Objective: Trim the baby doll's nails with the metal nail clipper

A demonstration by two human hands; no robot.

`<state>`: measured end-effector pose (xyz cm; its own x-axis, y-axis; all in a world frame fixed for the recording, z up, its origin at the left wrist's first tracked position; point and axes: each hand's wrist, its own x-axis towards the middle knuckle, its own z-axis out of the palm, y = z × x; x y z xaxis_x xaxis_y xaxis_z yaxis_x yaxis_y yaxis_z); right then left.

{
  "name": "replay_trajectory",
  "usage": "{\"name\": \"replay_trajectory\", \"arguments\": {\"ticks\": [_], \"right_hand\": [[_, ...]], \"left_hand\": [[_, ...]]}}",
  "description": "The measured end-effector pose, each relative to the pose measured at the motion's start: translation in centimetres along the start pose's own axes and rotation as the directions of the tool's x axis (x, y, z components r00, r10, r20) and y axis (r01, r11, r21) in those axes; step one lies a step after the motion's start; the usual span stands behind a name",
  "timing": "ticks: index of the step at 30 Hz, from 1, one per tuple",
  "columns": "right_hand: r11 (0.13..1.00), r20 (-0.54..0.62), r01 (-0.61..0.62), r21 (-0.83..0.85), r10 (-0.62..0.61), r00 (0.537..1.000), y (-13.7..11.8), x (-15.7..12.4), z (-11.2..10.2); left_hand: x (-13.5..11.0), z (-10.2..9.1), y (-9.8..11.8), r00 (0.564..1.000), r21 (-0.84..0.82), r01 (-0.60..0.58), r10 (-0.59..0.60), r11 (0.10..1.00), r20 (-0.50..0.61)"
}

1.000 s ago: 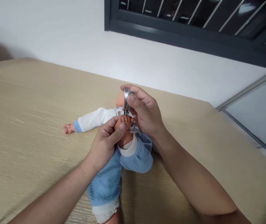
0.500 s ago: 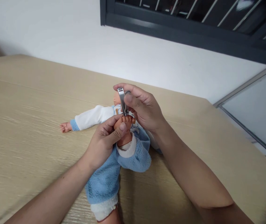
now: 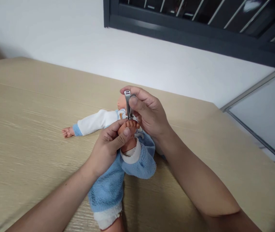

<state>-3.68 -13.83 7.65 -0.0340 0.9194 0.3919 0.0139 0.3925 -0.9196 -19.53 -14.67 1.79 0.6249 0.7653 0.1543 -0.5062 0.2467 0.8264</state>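
A baby doll [image 3: 108, 187] in a blue fleece suit with white sleeves lies on its back on the wooden table [image 3: 31, 106]. My left hand [image 3: 108, 146] is closed around the doll's raised bare foot [image 3: 128, 125], thumb on its sole. My right hand [image 3: 148, 112] pinches a metal nail clipper [image 3: 128, 104] held upright, its jaws down at the doll's toes. The doll's head is mostly hidden behind my hands. One doll arm [image 3: 89, 124] stretches out to the left.
The table runs up to a white wall [image 3: 79, 35]. A dark window frame with bars [image 3: 200, 19] sits above. A glass panel with a metal edge [image 3: 265, 112] stands at the right.
The clipper has tipped slightly and stays at the toes. Both hands keep their grips; the view shifted a little.
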Motion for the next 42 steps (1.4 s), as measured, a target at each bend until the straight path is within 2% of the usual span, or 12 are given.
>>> {"name": "replay_trajectory", "arguments": {"ticks": [5, 9, 15, 42], "right_hand": [[0.993, -0.143, 0.032, 0.116, -0.016, 0.99, 0.3, 0.1, 0.6], [0.999, -0.218, 0.008, 0.048, 0.002, 0.976, 0.6, 0.2, 1.2], [0.997, -0.327, -0.076, -0.008, 0.069, 0.943, 0.4, -0.1, 2.3], [0.994, -0.305, -0.087, -0.064, 0.064, 0.95, 0.0, -0.3, 2.2]], "left_hand": [[0.0, 0.0, -0.2, 0.996, -0.018, -0.054, 0.053, 0.998, -0.065], [0.3, 0.0, -0.5, 0.994, -0.03, -0.075, 0.073, 0.997, -0.081], [0.4, -0.2, -0.8, 0.996, -0.03, -0.087, 0.086, 0.996, -0.039], [0.3, 0.0, -0.5, 0.997, -0.022, -0.074, 0.074, 0.997, -0.034]]}}
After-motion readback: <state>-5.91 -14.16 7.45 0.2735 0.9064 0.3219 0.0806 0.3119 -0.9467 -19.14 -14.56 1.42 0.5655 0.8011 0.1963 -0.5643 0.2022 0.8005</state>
